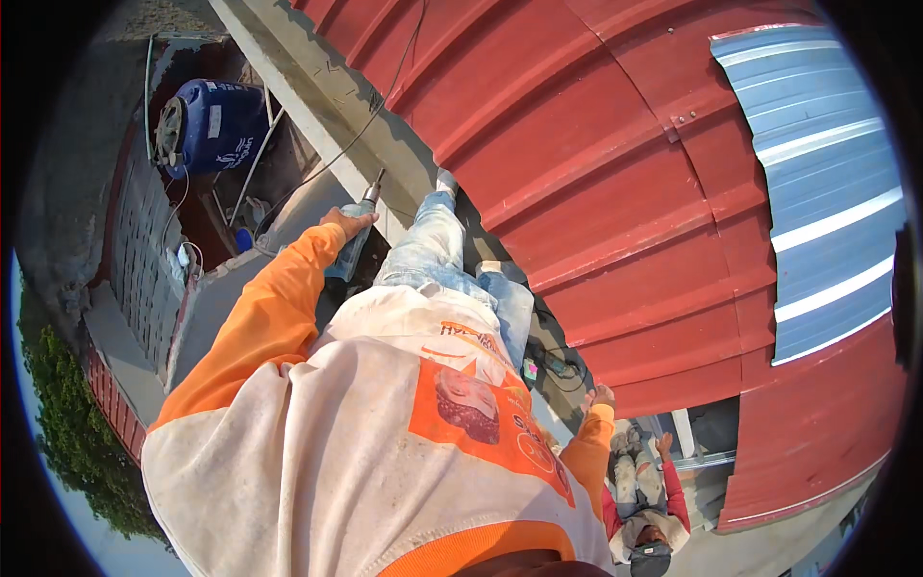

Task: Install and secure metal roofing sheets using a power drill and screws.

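Observation:
My left hand (350, 224) is wrapped around a teal power drill (348, 252), its bit pointing up and away beside the concrete ledge. Out to the right, my right hand (600, 394) is beside the lower edge of the red corrugated metal roofing (577, 192). Its fingers look apart, with nothing visible in them, though they are small in the picture; whether they touch the sheet I cannot tell. My legs in light jeans (429, 240) stand in the channel between the ledge and the roofing.
A blue-grey metal sheet (827, 183) lies over the red roofing at right. A thin cable (380, 113) crosses the concrete ledge (308, 106). A blue water tank (223, 127) stands lower at left. Below right is another person in red sleeves (642, 500), one hand (664, 444) raised.

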A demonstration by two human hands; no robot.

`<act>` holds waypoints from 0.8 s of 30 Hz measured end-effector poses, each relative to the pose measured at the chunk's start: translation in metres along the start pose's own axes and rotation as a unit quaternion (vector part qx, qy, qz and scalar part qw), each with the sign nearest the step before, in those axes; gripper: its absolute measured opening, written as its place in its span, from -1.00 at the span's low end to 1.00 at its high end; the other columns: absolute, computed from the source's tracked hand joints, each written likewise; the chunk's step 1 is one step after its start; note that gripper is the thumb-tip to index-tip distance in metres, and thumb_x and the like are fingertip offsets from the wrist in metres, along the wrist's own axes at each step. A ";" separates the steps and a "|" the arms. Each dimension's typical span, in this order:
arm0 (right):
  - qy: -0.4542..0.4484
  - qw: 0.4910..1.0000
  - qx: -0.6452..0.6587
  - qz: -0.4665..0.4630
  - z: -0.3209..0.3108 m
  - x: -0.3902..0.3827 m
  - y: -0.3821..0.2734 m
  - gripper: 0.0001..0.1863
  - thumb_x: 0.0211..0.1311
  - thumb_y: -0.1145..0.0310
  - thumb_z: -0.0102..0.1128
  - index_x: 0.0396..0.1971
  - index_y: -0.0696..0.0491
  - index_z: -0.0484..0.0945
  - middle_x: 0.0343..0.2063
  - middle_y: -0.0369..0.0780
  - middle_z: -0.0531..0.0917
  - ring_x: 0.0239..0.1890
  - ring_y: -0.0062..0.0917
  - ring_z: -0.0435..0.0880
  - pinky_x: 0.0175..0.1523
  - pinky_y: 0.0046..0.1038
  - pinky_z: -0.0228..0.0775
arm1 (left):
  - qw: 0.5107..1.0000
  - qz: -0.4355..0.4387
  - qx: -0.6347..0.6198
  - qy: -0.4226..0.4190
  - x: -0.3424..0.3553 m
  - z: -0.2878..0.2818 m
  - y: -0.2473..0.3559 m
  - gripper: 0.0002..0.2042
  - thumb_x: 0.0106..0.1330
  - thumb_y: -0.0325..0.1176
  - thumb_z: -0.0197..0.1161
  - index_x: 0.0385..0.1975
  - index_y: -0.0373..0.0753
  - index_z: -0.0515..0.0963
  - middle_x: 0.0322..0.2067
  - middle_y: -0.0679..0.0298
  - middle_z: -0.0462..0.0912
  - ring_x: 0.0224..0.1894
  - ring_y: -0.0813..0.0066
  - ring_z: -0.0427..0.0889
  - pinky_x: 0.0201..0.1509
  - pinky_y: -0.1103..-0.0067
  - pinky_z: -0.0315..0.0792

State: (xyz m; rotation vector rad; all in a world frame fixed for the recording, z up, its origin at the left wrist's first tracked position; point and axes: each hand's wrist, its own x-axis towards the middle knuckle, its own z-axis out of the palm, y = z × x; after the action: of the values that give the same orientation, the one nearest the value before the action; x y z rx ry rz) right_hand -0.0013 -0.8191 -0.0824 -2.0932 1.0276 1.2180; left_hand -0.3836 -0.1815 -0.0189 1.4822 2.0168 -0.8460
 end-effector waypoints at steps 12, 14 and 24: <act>-0.052 0.860 -0.264 -0.433 0.291 -0.025 -0.471 -0.59 0.23 0.28 0.18 0.07 0.04 0.45 -0.37 -0.28 0.60 -0.52 -0.66 0.54 -0.59 -0.57 0.35 | 0.938 -0.100 -0.331 0.006 0.148 0.061 0.042 0.03 -0.24 0.33 0.41 0.09 -0.42 0.25 0.02 -0.18 0.49 0.07 -0.04 0.52 0.13 0.34 0.40; -0.059 0.780 -0.338 -0.523 0.400 -0.059 -0.519 -0.55 0.22 0.25 0.20 0.10 0.05 0.44 -0.31 -0.25 0.60 -0.42 -0.61 0.59 -0.42 -0.55 0.47 | 0.943 -0.107 -0.314 0.011 0.194 0.090 0.061 0.07 -0.27 0.36 0.41 0.12 -0.42 0.24 0.01 -0.18 0.50 0.07 -0.02 0.53 0.11 0.35 0.42; 0.175 0.272 -0.337 -0.884 0.757 -0.162 -0.648 -0.36 0.16 -0.01 0.19 0.19 0.01 0.38 0.11 0.00 0.46 0.19 -0.16 0.39 0.28 -0.22 0.20 | 0.830 -0.326 -0.453 0.000 0.359 0.193 0.149 -0.12 -0.16 0.14 0.49 0.02 -0.35 0.22 -0.03 -0.13 0.50 0.04 -0.05 0.52 0.10 0.25 0.41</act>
State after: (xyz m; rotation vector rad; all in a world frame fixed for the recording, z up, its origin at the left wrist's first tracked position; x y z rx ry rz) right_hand 0.0941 0.1691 -0.2635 -2.0454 -1.9789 -0.3152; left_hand -0.3383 -0.0560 -0.4323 0.2526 2.4129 -0.0091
